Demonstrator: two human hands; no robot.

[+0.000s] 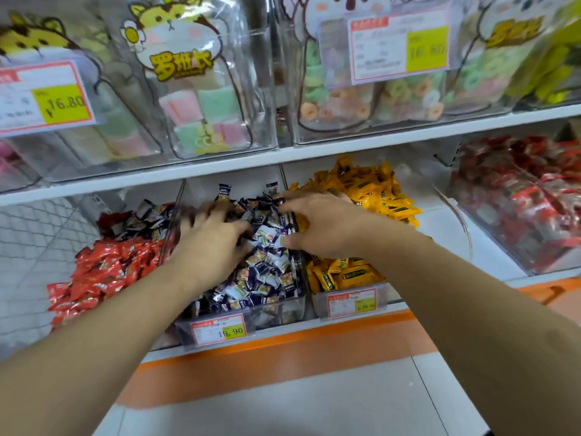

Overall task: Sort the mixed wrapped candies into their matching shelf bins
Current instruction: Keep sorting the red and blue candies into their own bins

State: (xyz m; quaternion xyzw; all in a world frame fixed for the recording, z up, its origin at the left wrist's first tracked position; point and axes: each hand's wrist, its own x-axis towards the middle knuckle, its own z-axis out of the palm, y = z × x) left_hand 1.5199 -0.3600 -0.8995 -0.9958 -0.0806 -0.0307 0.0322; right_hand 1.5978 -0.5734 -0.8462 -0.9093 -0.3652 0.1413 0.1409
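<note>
My fingers on the left hand spread over the navy candies at frame centre, tips motion-blurred at the pile's back; whether they pinch a piece I cannot tell. My right hand lies palm-down just beside, fingers reaching toward the upper centre and thumb curled low against the pile; a grip there is likewise not visible. The candies fill the middle bin, centre of the frame, between the red packs at left and the yellow packs at right. A few navy pieces also lie in the red bin, upper left of the pile.

Handling, as I judge it: each piece is small, light and loose, in crinkly glossy film that probably slips under a flat press. The twisted or sealed wrapper ends offer the surest hold; a pinch there, thumb against forefinger, should lift one without dragging neighbours. Scooping with cupped fingers suits several at once, though strays may spill over the clear dividers.
</note>
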